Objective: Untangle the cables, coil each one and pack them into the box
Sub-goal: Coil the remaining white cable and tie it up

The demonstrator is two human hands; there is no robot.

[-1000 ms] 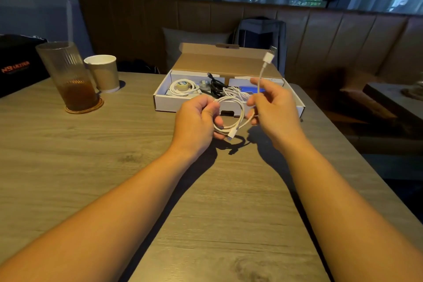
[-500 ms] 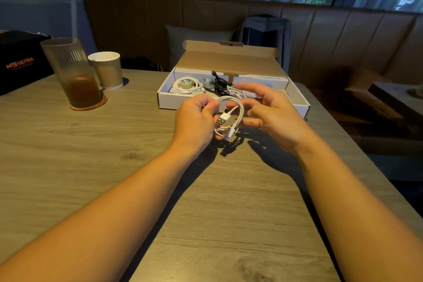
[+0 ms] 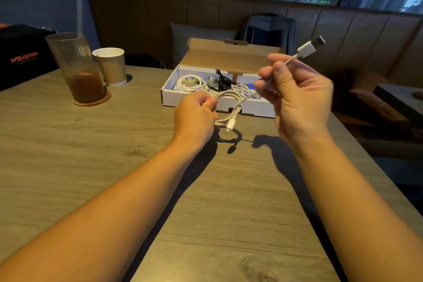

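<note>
Sitting at your 10 o'clock on the table (image 3: 114,155), a glass (image 3: 77,68) of brown drink stands on a coaster (image 3: 91,101), with a paper cup (image 3: 112,66) just beside it at its 2 o'clock. Your left hand (image 3: 194,119) hovers above the table at 12, fingers curled round the loops of a white cable (image 3: 229,93). The cable's small plug (image 3: 230,125) dangles at that hand's 4 o'clock, off the wood. From the bunch the cable runs toward 2 o'clock to your right hand (image 3: 297,98), raised higher, which pinches the cord between thumb and curled fingers. The USB plug (image 3: 311,47) sticks out past them toward 1 o'clock. Behind both hands, at 12, the box (image 3: 169,98) lies open on the table, its lid (image 3: 229,57) tipped back. Inside, toward its left end, lies a coiled cable (image 3: 190,83). A black cable (image 3: 223,81) is bunched in the middle, and loose white cord (image 3: 242,88) lies beside it, partly hidden by your hands.
</note>
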